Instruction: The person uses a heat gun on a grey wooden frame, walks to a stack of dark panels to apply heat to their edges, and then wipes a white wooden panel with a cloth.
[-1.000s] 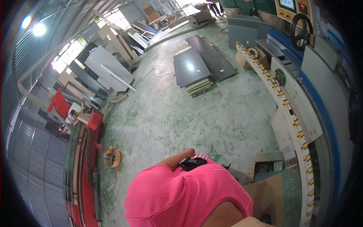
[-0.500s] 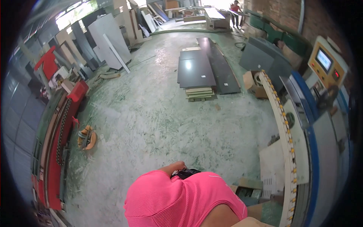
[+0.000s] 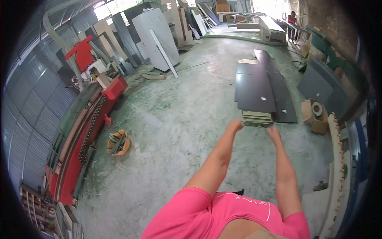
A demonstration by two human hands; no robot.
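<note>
Both my bare arms stretch straight out in front of me over the green concrete floor. My left hand (image 3: 234, 126) looks curled into a fist with nothing in it. My right hand (image 3: 273, 132) is foreshortened, with nothing visible in it, and I cannot tell how its fingers are set. Past both hands lies a low stack of dark grey panels (image 3: 254, 89) on pale boards (image 3: 256, 118); the hands are in the air, apart from it. My pink shirt fills the bottom of the view.
A long red machine (image 3: 91, 131) runs along the left. An orange object (image 3: 118, 143) lies on the floor beside it. A cardboard box (image 3: 314, 115) holds a roll. A conveyor rail (image 3: 336, 159) curves along the right. Grey-white panels (image 3: 157, 36) lean at the back. A person (image 3: 293, 19) stands far off.
My view has swung left and up. My arms, which were tucked by my chest near a black device, are now stretched out ahead toward the panel stack.
</note>
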